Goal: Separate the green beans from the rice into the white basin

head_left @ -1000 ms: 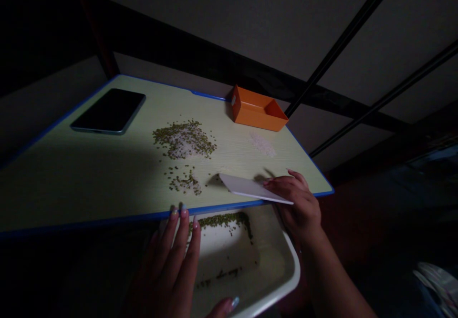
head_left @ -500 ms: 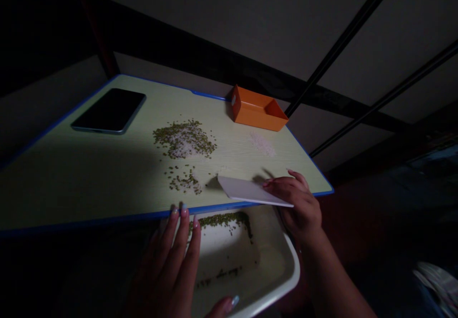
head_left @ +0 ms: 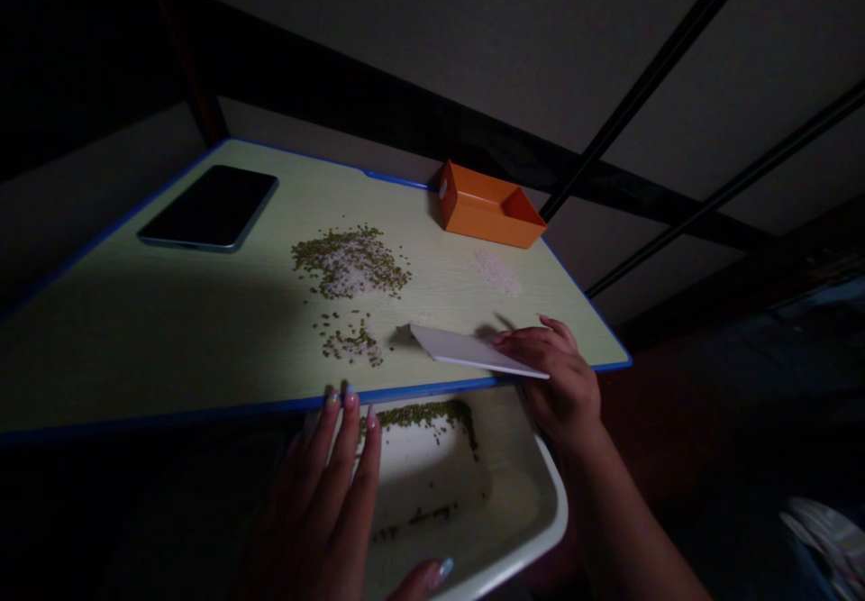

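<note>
My right hand (head_left: pixel 558 376) grips a flat white card (head_left: pixel 473 351), tilted with its long edge close to the tabletop near the front edge. With fingers stretched out, my left hand (head_left: pixel 338 484) lies over the left side of a white plastic basin (head_left: pixel 550 511), fingertips by the table's blue edge. Green beans (head_left: pixel 423 415) gather along the basin's far inner side. On the table, a pile of green beans mixed with white rice-like grains (head_left: pixel 351 263) sits in the middle, and a smaller scatter of beans and grains (head_left: pixel 355 346) lies nearer me.
An orange open box (head_left: pixel 490 223) stands at the table's back right, with a patch of white grains (head_left: pixel 496 272) before it. A dark tablet (head_left: pixel 213 207) lies at the back left. The pale table (head_left: pixel 168 340) has a raised blue rim; a wall rises behind.
The right hand and the card have shifted slightly up and left, over the table. My left hand keeps its place, and the piles look the same.
</note>
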The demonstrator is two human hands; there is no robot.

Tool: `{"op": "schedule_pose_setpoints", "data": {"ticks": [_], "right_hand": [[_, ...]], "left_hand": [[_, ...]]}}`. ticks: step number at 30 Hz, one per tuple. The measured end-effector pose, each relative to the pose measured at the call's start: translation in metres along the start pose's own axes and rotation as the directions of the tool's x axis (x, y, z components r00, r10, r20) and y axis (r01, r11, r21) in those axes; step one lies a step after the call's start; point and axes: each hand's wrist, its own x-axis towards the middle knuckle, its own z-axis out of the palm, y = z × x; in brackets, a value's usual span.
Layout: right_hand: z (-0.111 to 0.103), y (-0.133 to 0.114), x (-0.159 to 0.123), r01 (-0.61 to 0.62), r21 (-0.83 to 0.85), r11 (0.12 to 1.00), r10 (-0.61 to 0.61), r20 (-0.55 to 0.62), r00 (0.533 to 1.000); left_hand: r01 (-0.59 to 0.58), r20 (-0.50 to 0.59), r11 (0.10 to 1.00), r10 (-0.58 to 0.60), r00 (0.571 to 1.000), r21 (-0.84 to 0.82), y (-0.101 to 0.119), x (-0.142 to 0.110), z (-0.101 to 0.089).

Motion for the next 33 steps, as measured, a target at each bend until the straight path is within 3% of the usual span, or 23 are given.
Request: {"op": "schedule_pose_setpoints", "data": {"ticks": [13, 24, 33], "right_hand": [[-0.006, 0.001, -0.007, 0.001, 0.051, 0.999, -0.002, 0.016, 1.000], [-0.004, -0.009, 0.003, 0.064, 0.047, 0.997, -0.065, 0.011, 0.998], [0.000, -0.005, 0.001, 0.013, -0.001, 1.000, -0.013, 0.012, 1.000]], "left_hand": [[0.010, 0.014, 1.000, -0.010, 1.000, -0.007, 0.001, 0.001, -0.002], [0.000, 0.003, 1.000, 0.000, 1.000, -0.011, 0.000, 0.004, -0.003], [-0.008, 0.009, 1.000, 0.008, 1.000, 0.008, 0.000, 0.002, -0.001]]}}
